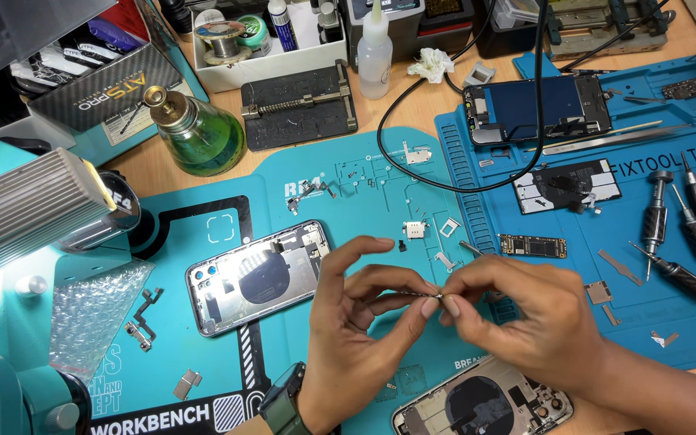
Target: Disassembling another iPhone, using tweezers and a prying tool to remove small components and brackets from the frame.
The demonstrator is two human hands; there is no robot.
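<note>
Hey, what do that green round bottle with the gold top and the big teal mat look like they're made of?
The green bottle looks like clear glass holding green liquid: you can see through it and it shows sharp glints. Its cap seems to be brass, with a shiny yellow metal sheen. The teal mat looks like matte silicone or rubber, with moulded ribs and recesses and little glare, though that's a guess.

Green glass bottle [200, 129] — screwdrivers [670, 234] well apart.

Bare teal mat [364, 217] lay open just beyond the hands; opened phone shell [255, 275] blocked the left, second shell [481, 403] the near side, black cable [396, 153] and screwdrivers [678, 234] crowded the right.
</note>
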